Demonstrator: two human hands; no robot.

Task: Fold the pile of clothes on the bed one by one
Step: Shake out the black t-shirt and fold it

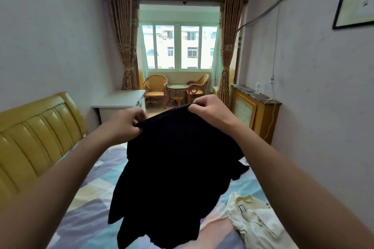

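A black garment (174,172) hangs in the air in front of me, above the bed (89,198) with its pastel patchwork sheet. My left hand (125,123) pinches the garment's top edge at the left corner. At the right corner of that edge my right hand (210,111) pinches it too, a little higher. The cloth droops down from both hands and hides the middle of the bed. A cream-white garment (255,220) lies crumpled on the bed at the lower right.
A yellow padded headboard (34,137) runs along the left. A white desk (121,103) stands beyond it. A wooden radiator cover (255,111) lines the right wall. Wicker chairs (155,89) and a small round table (178,93) stand by the window.
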